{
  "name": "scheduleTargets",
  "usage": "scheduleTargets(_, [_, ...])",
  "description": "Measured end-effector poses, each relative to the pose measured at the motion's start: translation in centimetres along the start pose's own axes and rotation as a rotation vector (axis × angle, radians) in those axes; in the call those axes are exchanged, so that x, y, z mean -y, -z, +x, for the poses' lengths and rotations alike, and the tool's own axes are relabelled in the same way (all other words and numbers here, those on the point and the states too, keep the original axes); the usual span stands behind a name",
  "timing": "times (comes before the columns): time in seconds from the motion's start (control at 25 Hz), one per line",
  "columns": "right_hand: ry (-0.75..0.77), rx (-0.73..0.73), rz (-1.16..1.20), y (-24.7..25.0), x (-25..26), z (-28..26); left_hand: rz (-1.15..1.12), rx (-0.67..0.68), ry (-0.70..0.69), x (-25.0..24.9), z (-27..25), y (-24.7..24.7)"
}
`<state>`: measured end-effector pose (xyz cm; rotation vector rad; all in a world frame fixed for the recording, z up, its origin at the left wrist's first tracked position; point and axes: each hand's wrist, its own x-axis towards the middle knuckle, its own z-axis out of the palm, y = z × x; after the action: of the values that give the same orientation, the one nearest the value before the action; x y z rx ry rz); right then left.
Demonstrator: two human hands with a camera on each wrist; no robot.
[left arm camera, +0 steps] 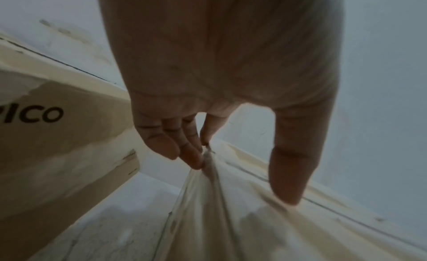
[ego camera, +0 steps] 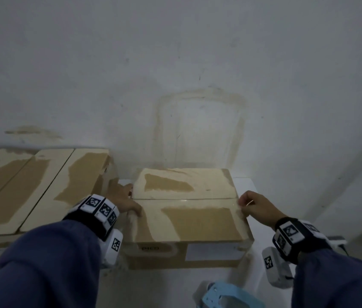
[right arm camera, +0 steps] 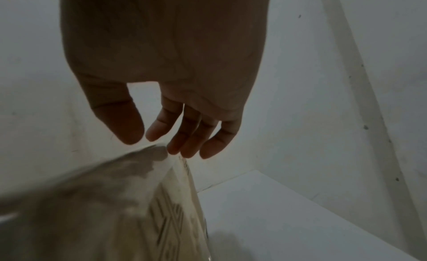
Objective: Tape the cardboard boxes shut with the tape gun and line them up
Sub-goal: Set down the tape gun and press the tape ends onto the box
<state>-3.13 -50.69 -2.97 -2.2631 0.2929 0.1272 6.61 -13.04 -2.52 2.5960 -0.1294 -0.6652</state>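
A brown cardboard box (ego camera: 186,221) lies on the white table with its flaps closed and clear tape glinting along the seam. My left hand (ego camera: 126,202) is at the box's left edge, thumb on top and straight fingers down the side. In the left wrist view the left hand (left arm camera: 240,181) touches the taped edge of the box (left arm camera: 231,224). My right hand (ego camera: 250,204) touches the top right edge with relaxed fingers. In the right wrist view the right hand (right arm camera: 157,144) holds nothing above the box (right arm camera: 104,210). The light blue tape gun (ego camera: 226,295) lies near me, untouched.
Two larger taped boxes (ego camera: 31,187) stand side by side on the left, the nearer one (left arm camera: 57,137) a narrow gap from my box. A stained wall (ego camera: 197,96) rises right behind. The table (ego camera: 247,185) ends at the right, where a white device with a cable (ego camera: 338,240) lies.
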Motion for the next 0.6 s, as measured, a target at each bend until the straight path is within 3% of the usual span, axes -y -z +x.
scheduleTargets(0.2, [0.016, 0.029, -0.002, 0.8, 1.3, 4.4, -0.233, -0.05, 0.019, -0.2, 2.0, 0.8])
scheduleTargets(0.32, [0.039, 0.019, -0.039, 1.2, 2.0, 7.3, -0.162, -0.076, 0.025, -0.8, 3.3, 1.8])
scheduleTargets(0.6, [0.036, -0.071, -0.044, 0.4, 2.0, 12.1, -0.242, -0.086, 0.022, -1.6, 6.8, 3.2])
